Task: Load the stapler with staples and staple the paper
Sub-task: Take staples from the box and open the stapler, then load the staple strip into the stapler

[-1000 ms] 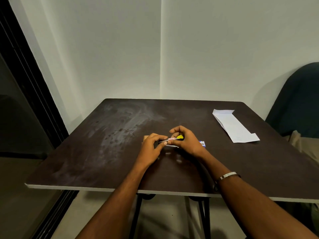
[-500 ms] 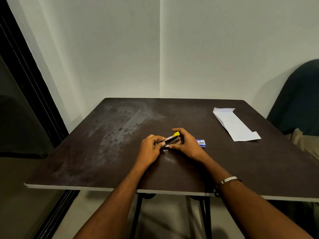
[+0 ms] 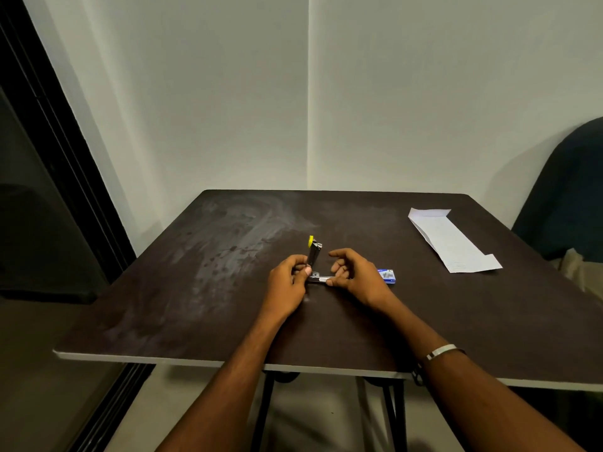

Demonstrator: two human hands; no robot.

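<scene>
A small stapler (image 3: 314, 256) with a yellow tip stands in the middle of the dark table (image 3: 195, 288), its top arm swung upright and its metal base lying flat. My left hand (image 3: 288, 283) pinches the stapler at its hinge. My right hand (image 3: 355, 277) holds the free end of the base between thumb and fingers. A small blue staple box (image 3: 388, 276) lies just right of my right hand. Folded white paper (image 3: 452, 243) rests at the table's far right.
A dark chair back (image 3: 567, 197) stands beyond the table's right edge. White walls meet in a corner behind the table, and a dark door frame (image 3: 49, 141) runs along the left. The table's front edge is close to my forearms.
The stapler's top arm has swung from nearly flat to upright. My right hand has slid from over the stapler to the end of its base.
</scene>
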